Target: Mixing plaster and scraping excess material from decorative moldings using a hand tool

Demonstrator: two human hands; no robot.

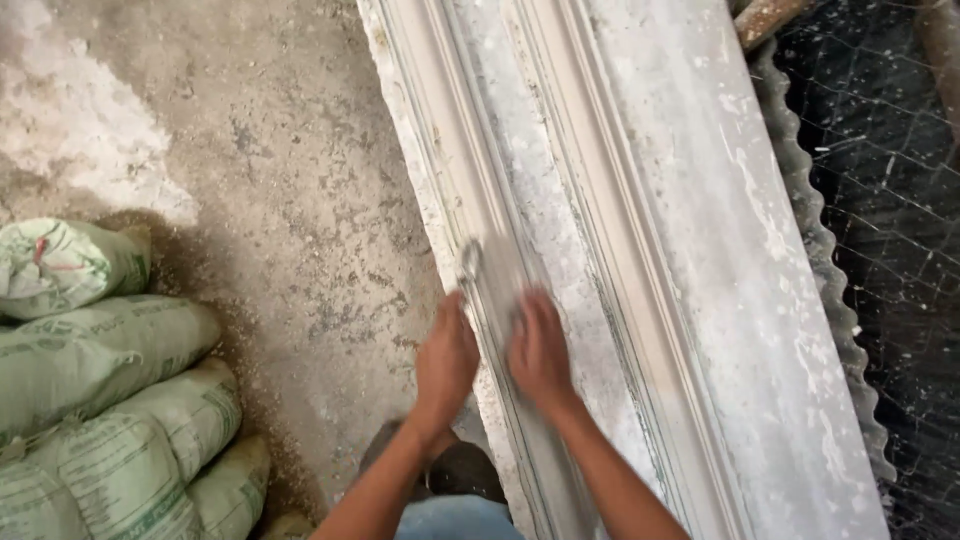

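Left hand (446,362) gripping a metal tool (469,262); right hand (540,352) flat, open on the white moulding (600,200); mostly shaped, rough patches left.

Both bare forearms are stretched forward from the bottom edge, wrists straight. The left hand (446,358) is held palm down, fingers together and slightly curled. The right hand (540,352) is laid flat just beside it, fingers extended, blurred.
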